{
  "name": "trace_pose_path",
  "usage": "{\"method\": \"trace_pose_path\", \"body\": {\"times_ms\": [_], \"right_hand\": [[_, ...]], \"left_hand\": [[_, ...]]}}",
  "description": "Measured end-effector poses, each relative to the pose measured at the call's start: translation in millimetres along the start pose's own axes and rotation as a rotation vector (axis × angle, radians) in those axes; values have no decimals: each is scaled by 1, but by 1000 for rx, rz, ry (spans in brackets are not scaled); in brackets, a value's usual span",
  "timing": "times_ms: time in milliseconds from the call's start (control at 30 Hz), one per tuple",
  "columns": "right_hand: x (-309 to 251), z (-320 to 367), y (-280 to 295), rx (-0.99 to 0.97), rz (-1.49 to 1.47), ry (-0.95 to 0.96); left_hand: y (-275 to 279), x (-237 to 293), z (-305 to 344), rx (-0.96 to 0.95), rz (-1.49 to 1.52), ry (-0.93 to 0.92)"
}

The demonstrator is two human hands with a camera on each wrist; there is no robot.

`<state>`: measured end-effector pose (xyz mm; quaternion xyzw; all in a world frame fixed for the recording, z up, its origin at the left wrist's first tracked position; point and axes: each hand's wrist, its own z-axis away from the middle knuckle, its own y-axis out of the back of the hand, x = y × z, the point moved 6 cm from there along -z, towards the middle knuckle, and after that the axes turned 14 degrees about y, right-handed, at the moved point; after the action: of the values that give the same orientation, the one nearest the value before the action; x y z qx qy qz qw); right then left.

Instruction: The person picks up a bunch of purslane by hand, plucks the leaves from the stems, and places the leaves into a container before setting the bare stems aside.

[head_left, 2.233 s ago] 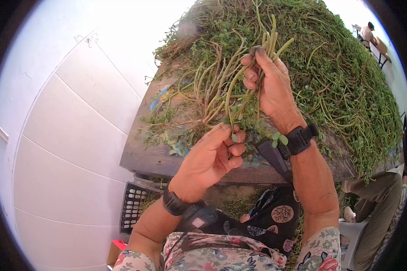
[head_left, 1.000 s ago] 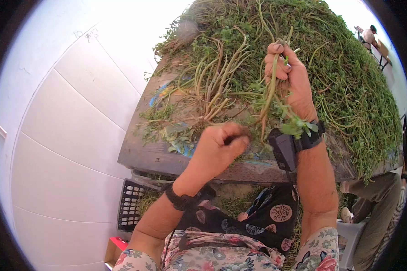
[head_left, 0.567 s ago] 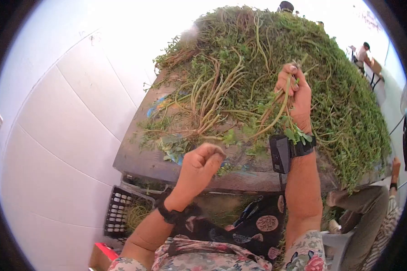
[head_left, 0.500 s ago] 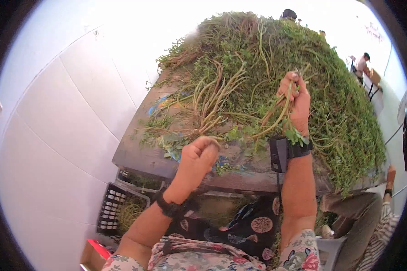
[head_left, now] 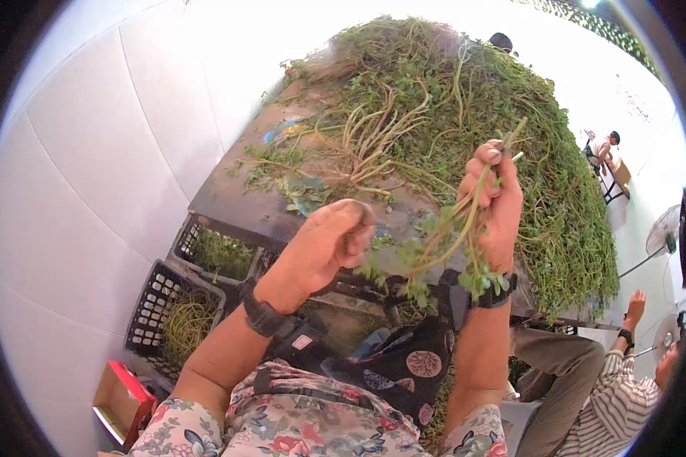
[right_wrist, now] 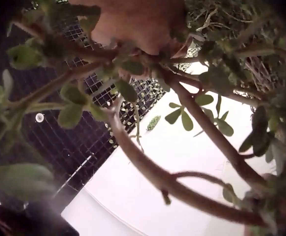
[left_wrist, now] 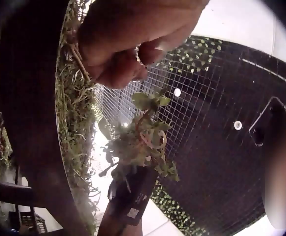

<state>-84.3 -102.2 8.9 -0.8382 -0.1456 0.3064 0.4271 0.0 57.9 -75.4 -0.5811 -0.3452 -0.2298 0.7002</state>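
My right hand point(head_left: 495, 206) pinches a small bunch of purslane stems point(head_left: 469, 221) between thumb and fingers, over the table's front part. The cut ends point up past the fingertips, and leafy tops hang down toward the wrist strap. Close up in the right wrist view, thick reddish stems point(right_wrist: 153, 172) with oval leaves cross in front. To the left of the bunch, my left hand point(head_left: 324, 247) is held with curled fingers and no visible item in them. Stripped-looking stems point(head_left: 373, 137) lie behind it on the wooden table point(head_left: 229, 190).
A large heap of purslane point(head_left: 541, 183) covers most of the table. Below its left edge stand black crates point(head_left: 149, 312) with greens inside, and a red box point(head_left: 126, 404). A seated person in a striped sleeve point(head_left: 610, 404) is close at the right, beside fans point(head_left: 663, 228).
My left hand has come away from the purslane bunch, to its left, and its fingers have curled. My right hand keeps hold of the stems. The head view has turned, bringing the right-hand neighbour in.
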Motion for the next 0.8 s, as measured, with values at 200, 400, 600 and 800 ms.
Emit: {"method": "trace_pose_path", "body": {"times_ms": [200, 400, 600, 800], "right_hand": [[30, 31, 18, 114, 43, -53], [52, 37, 6, -16, -190, -108], [59, 43, 9, -62, -282, -125], [58, 57, 22, 50, -180, -134]], "left_hand": [[-16, 1, 1, -19, -241, -14], [-18, -18, 1, 38, -470, 32], [-13, -28, 0, 58, -527, 10], [-22, -13, 6, 236, -1060, -486]]}}
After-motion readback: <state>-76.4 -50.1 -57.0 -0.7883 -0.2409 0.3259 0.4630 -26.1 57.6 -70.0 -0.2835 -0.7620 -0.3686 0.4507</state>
